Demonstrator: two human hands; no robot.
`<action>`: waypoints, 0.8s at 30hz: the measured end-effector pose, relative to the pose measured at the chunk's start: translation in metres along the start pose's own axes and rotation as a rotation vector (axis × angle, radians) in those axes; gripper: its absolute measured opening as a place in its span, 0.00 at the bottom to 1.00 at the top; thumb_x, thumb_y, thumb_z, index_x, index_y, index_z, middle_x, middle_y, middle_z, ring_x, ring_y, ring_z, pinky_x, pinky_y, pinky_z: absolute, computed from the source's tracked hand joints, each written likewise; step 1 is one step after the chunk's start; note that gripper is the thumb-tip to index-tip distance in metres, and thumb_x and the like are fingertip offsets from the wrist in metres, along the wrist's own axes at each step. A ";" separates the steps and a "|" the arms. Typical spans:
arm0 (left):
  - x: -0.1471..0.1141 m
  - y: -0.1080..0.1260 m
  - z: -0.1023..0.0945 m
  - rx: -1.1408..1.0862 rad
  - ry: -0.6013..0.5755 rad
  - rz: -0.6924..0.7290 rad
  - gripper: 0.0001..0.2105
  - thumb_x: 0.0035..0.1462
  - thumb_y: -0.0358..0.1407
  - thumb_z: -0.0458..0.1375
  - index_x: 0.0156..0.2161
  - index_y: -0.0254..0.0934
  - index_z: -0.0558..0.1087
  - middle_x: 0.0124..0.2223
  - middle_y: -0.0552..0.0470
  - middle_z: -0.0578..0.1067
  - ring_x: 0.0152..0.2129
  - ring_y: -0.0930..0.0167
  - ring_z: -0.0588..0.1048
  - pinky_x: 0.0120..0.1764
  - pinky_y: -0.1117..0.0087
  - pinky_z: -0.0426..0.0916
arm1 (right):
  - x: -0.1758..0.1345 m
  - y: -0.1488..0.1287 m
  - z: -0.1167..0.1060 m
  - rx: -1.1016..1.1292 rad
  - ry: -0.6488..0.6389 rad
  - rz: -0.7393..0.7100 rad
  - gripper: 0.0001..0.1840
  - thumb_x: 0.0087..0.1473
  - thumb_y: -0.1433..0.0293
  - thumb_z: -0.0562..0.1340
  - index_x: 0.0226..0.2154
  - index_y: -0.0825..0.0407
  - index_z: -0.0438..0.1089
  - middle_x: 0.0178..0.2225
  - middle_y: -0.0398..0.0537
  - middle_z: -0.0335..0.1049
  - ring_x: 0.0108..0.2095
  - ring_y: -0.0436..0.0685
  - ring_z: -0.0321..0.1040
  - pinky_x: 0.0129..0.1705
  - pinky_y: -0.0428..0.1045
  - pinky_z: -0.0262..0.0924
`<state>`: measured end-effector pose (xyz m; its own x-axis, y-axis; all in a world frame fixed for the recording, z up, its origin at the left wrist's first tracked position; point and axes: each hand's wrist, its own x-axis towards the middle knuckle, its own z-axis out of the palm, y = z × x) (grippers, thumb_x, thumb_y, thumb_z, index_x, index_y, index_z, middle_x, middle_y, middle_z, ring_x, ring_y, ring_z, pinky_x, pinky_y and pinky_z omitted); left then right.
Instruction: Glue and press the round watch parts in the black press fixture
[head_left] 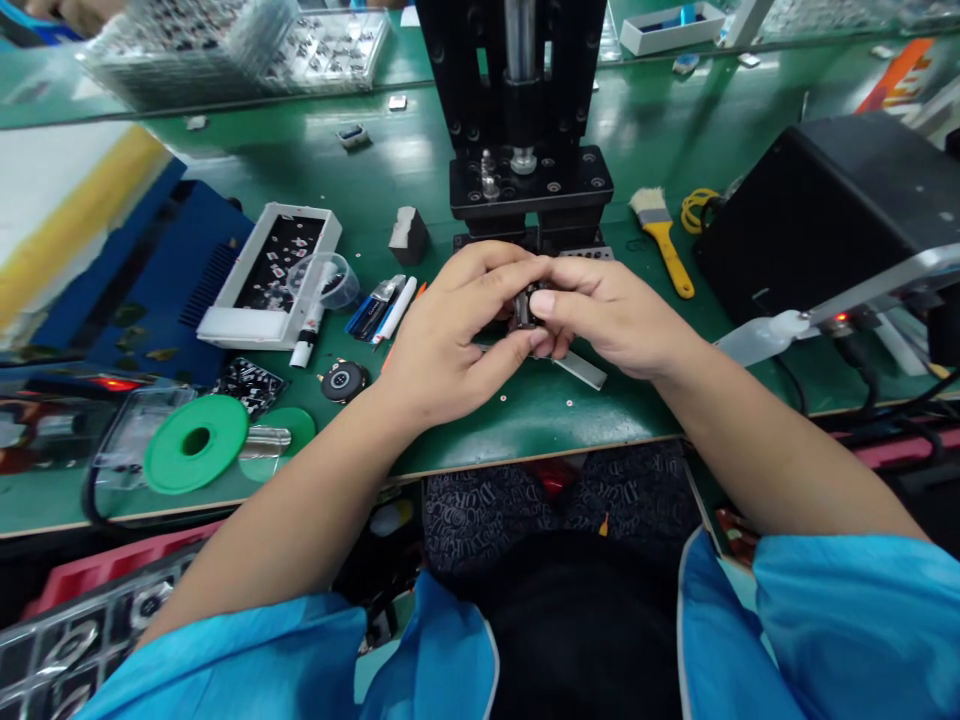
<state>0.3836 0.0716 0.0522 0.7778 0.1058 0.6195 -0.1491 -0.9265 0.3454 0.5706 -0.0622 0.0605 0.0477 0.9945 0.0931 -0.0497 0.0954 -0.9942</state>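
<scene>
Partly hidden, a small, dark, glossy, blocky part (523, 310) is pinched by the left hand (456, 330) and right hand (609, 312); its finer details are indistinct.

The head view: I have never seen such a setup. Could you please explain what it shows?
This single picture comes from a camera worn on the person's head, looking forward and down. There is no robot: the left hand and right hand, both bare, hold a small dark part between them, too covered to identify. Below them is a green bench. Just beyond stands a black upright machine. To the left are a white tray with tiny pieces and a green spool; to the right lies a yellow-handled brush.
</scene>
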 end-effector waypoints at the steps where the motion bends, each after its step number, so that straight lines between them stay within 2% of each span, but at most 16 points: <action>1: 0.000 0.000 0.000 -0.008 0.007 0.013 0.25 0.71 0.42 0.63 0.71 0.48 0.73 0.64 0.44 0.77 0.62 0.54 0.78 0.67 0.44 0.77 | 0.000 -0.001 0.000 -0.004 -0.002 0.006 0.19 0.67 0.61 0.69 0.54 0.56 0.76 0.31 0.41 0.77 0.28 0.47 0.75 0.31 0.40 0.73; 7: 0.001 -0.001 -0.002 0.016 -0.012 -0.009 0.25 0.71 0.46 0.63 0.69 0.48 0.74 0.63 0.44 0.78 0.62 0.52 0.78 0.67 0.41 0.77 | -0.001 -0.001 -0.001 0.037 -0.013 0.045 0.18 0.66 0.61 0.69 0.52 0.56 0.76 0.32 0.44 0.80 0.30 0.50 0.80 0.30 0.41 0.75; 13: 0.003 0.004 -0.004 -0.009 0.028 0.020 0.22 0.73 0.44 0.61 0.69 0.48 0.75 0.63 0.45 0.80 0.60 0.54 0.80 0.66 0.44 0.78 | -0.001 0.000 -0.003 0.108 -0.019 0.073 0.17 0.64 0.62 0.69 0.50 0.55 0.74 0.34 0.45 0.81 0.29 0.51 0.80 0.29 0.42 0.76; 19: 0.008 0.005 -0.006 -0.090 0.106 0.133 0.21 0.73 0.39 0.63 0.67 0.44 0.75 0.60 0.42 0.81 0.57 0.58 0.82 0.58 0.52 0.83 | -0.002 -0.004 -0.003 0.174 -0.031 0.095 0.26 0.63 0.61 0.71 0.58 0.57 0.73 0.36 0.45 0.81 0.29 0.50 0.80 0.30 0.42 0.76; 24: 0.007 0.008 -0.011 -0.080 0.084 0.035 0.19 0.76 0.46 0.59 0.67 0.50 0.74 0.62 0.44 0.81 0.60 0.56 0.80 0.64 0.44 0.81 | -0.001 -0.002 -0.004 0.238 -0.040 0.078 0.33 0.63 0.61 0.69 0.65 0.58 0.69 0.37 0.45 0.80 0.29 0.52 0.80 0.30 0.43 0.76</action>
<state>0.3818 0.0691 0.0669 0.7178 0.1074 0.6879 -0.2255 -0.8989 0.3757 0.5751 -0.0639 0.0623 -0.0050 0.9997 0.0232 -0.2853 0.0208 -0.9582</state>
